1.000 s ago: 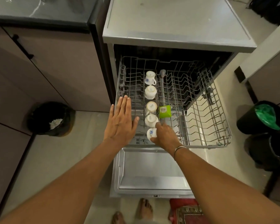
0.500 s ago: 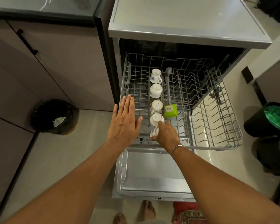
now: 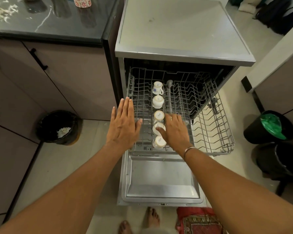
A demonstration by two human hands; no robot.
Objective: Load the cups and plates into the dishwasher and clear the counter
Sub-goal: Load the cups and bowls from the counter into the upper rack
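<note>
- head view, pretty much straight down at the dishwasher (image 3: 176, 31); door (image 3: 159, 179) dropped flat, upper rack (image 3: 213, 132) pulled out over it
- five white cups (image 3: 158, 101) sit upside down in a single row down the rack's left-middle lane; the back cup (image 3: 158, 87) has a blue print and its handle to the right, the front cup (image 3: 159, 142) is right at the rack's near edge
- left hand (image 3: 123, 127) is flat, palm down, fingers straight and pressed together, thumb out; it's over the rack's left rim, can't tell if it touches the wire
- right hand (image 3: 174, 130) is spread flat just right of the cup row, gripping nothing; a bit blurry, thumb lying over the fourth cup (image 3: 156, 126); bangle (image 3: 189, 150) on the wrist
- dark counter (image 3: 49, 22) at left with a flowered mug (image 3: 82, 1); black bin (image 3: 57, 127) on the floor below, green-lined bin (image 3: 269, 127) at right; red rug (image 3: 198, 220) beside bare feet (image 3: 152, 217)
</note>
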